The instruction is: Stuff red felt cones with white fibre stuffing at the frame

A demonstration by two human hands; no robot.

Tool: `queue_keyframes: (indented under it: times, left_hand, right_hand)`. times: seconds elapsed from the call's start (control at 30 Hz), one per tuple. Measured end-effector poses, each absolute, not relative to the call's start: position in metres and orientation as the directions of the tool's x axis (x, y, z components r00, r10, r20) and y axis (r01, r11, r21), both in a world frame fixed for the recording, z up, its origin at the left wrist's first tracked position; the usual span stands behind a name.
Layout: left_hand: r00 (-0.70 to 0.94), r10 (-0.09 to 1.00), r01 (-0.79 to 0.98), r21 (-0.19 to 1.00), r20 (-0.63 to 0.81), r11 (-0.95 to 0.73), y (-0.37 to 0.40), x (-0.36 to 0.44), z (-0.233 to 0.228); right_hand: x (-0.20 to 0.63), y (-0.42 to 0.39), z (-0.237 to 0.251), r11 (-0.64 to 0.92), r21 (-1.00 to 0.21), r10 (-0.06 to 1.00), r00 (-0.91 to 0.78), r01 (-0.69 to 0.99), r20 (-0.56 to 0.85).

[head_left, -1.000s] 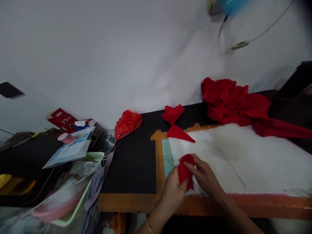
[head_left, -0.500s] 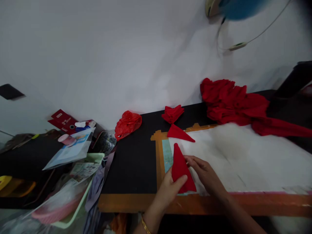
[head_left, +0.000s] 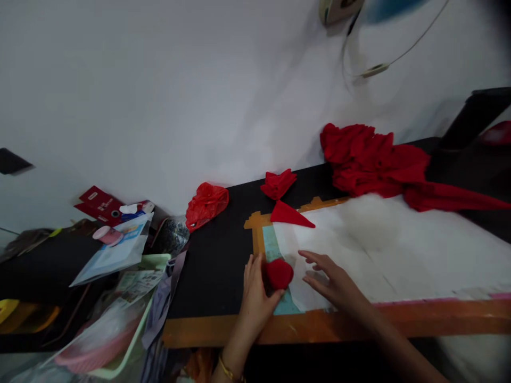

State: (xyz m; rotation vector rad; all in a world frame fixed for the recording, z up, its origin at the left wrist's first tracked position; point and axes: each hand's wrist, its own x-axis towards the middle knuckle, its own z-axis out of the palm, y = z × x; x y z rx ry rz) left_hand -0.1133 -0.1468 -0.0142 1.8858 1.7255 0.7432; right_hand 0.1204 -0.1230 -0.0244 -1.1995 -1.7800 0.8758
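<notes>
A: Where is the red cloth?

B: A small red cloth piece [head_left: 278, 273] lies bunched on the worktop [head_left: 215, 266], at the near left corner of the white sheet [head_left: 379, 255], over the pale blue strip by the orange tape border [head_left: 255, 239].

A: Who has it?

B: The left hand [head_left: 255, 295] rests beside it, its fingers [head_left: 250, 266] straight and lying flat on the black surface, thumb tucked against the near side of the piece. Fingers together, not clamped on it; only touching.

A: And the right hand?

B: The right hand [head_left: 333, 279] lies just beside the piece on the white sheet, fingers [head_left: 313, 258] spread apart and holding nothing. It is near the cloth but not touching it.

A: What else is about?

B: A folded red triangle [head_left: 289, 215] lies farther back at the sheet's corner, and a crumpled red piece [head_left: 278, 183] is behind that. A red bag [head_left: 207, 203] sits to the left by the wall. A big heap of red fabric [head_left: 379, 162] lies at the back right. Left of the worktop there is a green tray [head_left: 131, 330] with papers and clutter.
</notes>
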Motion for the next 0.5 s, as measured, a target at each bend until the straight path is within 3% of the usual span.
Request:
queue_keyframes:
  times: [0.23,0.33,0.5]
  left_hand:
    - [0.126,0.980,0.744,0.638,0.154,-0.197,-0.155,-0.115,-0.022]
    - [0.222,0.949,0.740,0.595,0.225,-0.314,-0.151,-0.107,-0.033]
    - [0.160,0.935,0.751,0.575,0.318,-0.324,-0.149,-0.108,-0.043]
  right_hand:
    - [0.088,-0.117,-0.014,0.453,-0.822,0.865,-0.393,0.346,0.312]
    - [0.065,-0.114,-0.011,0.467,-0.777,0.846,-0.471,0.423,0.251]
    - [0.085,-0.125,0.000,0.364,-0.754,0.927,-0.292,0.546,0.236]
